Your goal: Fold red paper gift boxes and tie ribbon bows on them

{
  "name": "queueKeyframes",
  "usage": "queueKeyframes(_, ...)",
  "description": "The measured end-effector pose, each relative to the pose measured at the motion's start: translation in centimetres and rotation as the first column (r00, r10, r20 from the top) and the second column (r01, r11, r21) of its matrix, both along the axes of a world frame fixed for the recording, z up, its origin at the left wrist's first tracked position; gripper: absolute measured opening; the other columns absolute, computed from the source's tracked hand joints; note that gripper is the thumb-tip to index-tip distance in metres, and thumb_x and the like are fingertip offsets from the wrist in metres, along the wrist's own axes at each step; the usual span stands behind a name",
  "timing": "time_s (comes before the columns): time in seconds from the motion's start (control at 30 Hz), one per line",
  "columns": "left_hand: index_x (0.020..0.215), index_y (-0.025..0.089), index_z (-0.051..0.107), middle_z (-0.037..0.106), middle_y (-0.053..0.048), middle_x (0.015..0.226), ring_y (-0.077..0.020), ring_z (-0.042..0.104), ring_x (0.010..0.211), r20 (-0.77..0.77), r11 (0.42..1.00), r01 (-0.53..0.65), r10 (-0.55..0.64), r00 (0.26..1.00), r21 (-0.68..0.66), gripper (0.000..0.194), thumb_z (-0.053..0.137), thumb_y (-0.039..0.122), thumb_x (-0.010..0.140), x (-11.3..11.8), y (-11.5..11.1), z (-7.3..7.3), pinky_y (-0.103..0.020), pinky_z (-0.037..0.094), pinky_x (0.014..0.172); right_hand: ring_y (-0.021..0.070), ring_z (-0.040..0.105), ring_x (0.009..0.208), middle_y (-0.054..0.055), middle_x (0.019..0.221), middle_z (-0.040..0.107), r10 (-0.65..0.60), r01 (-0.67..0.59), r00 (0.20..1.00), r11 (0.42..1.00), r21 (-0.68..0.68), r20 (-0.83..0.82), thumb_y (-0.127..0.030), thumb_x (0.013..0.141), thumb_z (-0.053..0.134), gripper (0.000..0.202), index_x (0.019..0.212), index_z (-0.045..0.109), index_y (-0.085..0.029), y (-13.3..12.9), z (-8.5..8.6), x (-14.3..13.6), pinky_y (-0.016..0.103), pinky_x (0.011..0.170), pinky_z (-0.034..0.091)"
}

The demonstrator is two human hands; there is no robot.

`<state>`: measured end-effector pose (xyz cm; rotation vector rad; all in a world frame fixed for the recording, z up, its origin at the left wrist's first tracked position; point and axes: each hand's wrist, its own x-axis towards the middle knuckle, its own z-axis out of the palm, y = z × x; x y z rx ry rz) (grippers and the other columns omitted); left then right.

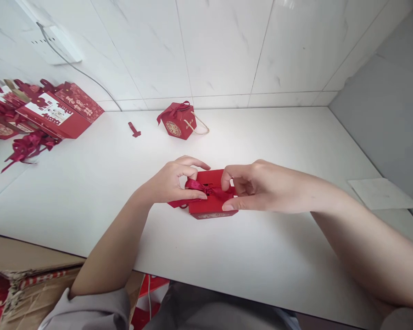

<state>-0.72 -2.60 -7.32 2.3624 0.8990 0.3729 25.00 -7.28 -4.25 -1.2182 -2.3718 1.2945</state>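
Note:
A red gift box [213, 176] sits on the white table in front of me, with a dark red ribbon bow [209, 189] across its top. My left hand [174, 181] is at the box's left side, its thumb and fingers closed around the left loop of the ribbon. On the right, my right hand [253, 185] has its fingers curled over the other side of the bow, with the thumb below; the ribbon runs in between. Part of the bow's right side is hidden by my fingers.
Behind stands another red gift box [179, 123] with a bow and a gold cord handle. A small red tag [134, 129] lies left of it. Stacked red boxes [64, 112] and a ribbon bundle [29, 146] occupy the left. A white paper [382, 193] lies right; a cardboard box [37, 288] stands below.

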Motion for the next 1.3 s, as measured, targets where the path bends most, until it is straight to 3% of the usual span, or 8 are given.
queueKeyframes(0.1, 0.060, 0.018, 0.051, 0.063, -0.007, 0.127, -0.0267, 0.057, 0.119, 0.000, 1.000, -0.007, 0.007, 1.000, 0.023, 0.041, 0.074, 0.048, 0.075, 0.0, 0.0, 0.0, -0.040, 0.053, 0.094, 0.0093, 0.046, 0.050, -0.003, 0.061, 0.060, -0.015, 0.015, 0.997, 1.000, -0.005, -0.070, -0.043, 0.090, 0.056, 0.024, 0.085, 0.065, -0.021, 0.4, -0.7, -0.5, 0.023, 0.051, 0.033)
queueKeyframes(0.27, 0.056, 0.017, 0.052, 0.064, -0.007, 0.126, -0.0264, 0.056, 0.119, 0.036, 0.999, 0.017, -0.018, 0.999, 0.036, 0.041, 0.075, 0.046, 0.076, 0.1, 0.0, -0.1, -0.038, 0.051, 0.095, 0.0097, 0.050, 0.046, -0.003, 0.054, 0.060, -0.074, -0.010, 0.966, 0.948, -0.319, -0.249, -0.050, 0.085, 0.062, 0.032, 0.085, 0.065, -0.018, 2.1, -1.9, -0.1, 0.023, 0.048, 0.040)
queueKeyframes(0.33, 0.056, 0.017, 0.054, 0.064, -0.007, 0.126, -0.0261, 0.056, 0.119, 0.054, 0.999, 0.027, -0.029, 0.998, 0.033, 0.040, 0.076, 0.045, 0.076, 0.2, 0.0, -0.1, -0.037, 0.051, 0.095, 0.0085, 0.047, 0.043, -0.004, 0.050, 0.056, -0.110, -0.018, 0.944, 0.924, -0.382, -0.311, -0.051, 0.084, 0.065, 0.034, 0.079, 0.063, -0.017, 2.8, -2.4, 0.2, 0.022, 0.045, 0.039)
queueKeyframes(0.67, 0.061, 0.019, 0.058, 0.063, -0.005, 0.128, -0.0268, 0.049, 0.127, 0.034, 0.998, 0.052, -0.053, 0.998, 0.031, 0.034, 0.076, 0.045, 0.076, 0.3, 0.0, 0.3, -0.039, 0.046, 0.102, 0.0064, 0.044, 0.048, -0.006, 0.052, 0.050, -0.138, -0.017, 0.905, 0.933, -0.359, -0.403, -0.048, 0.084, 0.069, 0.034, 0.072, 0.060, -0.017, 4.8, -5.2, 0.8, 0.020, 0.048, 0.036)
queueKeyframes(1.03, 0.057, 0.018, 0.055, 0.066, -0.003, 0.124, -0.0268, 0.052, 0.122, -0.074, 0.995, 0.024, -0.017, 0.997, 0.100, 0.044, 0.072, 0.054, 0.077, 0.3, -0.5, 1.1, -0.042, 0.043, 0.102, 0.0058, 0.039, 0.041, -0.008, 0.044, 0.045, -0.081, -0.026, 0.943, 0.949, -0.313, -0.324, -0.052, 0.089, 0.062, 0.038, 0.074, 0.060, -0.017, 4.4, -4.1, 1.0, 0.021, 0.044, 0.032)
queueKeyframes(1.3, 0.057, 0.018, 0.053, 0.069, 0.000, 0.120, -0.0263, 0.055, 0.120, -0.134, 0.972, 0.022, 0.011, 0.991, 0.235, 0.047, 0.071, 0.058, 0.076, 0.3, -0.7, 1.5, -0.043, 0.037, 0.105, 0.0061, 0.039, 0.041, -0.008, 0.043, 0.046, -0.072, -0.036, 0.946, 0.946, -0.322, -0.316, -0.052, 0.088, 0.062, 0.039, 0.071, 0.058, -0.017, 4.9, -4.2, 1.0, 0.020, 0.043, 0.032)
